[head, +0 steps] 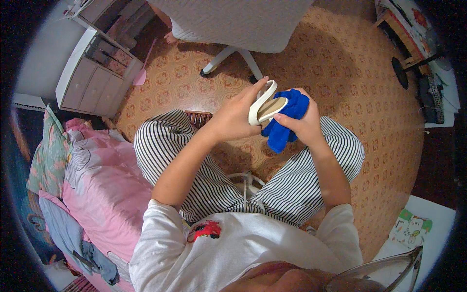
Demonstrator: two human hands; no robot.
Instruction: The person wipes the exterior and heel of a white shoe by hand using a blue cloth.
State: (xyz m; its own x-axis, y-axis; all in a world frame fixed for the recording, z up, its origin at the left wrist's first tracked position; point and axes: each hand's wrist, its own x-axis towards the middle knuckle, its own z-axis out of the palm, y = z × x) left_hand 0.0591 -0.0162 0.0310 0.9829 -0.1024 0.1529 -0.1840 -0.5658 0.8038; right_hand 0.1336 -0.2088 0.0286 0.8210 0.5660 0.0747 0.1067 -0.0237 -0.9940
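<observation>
A white sandal (259, 106) with a tan insole is held up between my hands, above the gap between my knees. My left hand (237, 113) grips it by the white straps, with the fingers and thumb spread around them. In my right hand (308, 120) is a bunched blue cloth (280, 135), pressed against one end of the sandal. The right thumb rests at the sandal's edge, and part of the cloth hangs below. The sandal's underside is mostly hidden.
Ahead stands a swivel chair with a pale quilted cover (237, 22); another person's foot (170, 37) shows beside it. A bed with pink bedding (105, 164) lies left, near a white drawer cabinet (87, 80) and a pink long-handled tool (141, 76). Patterned flooring (379, 146) extends right.
</observation>
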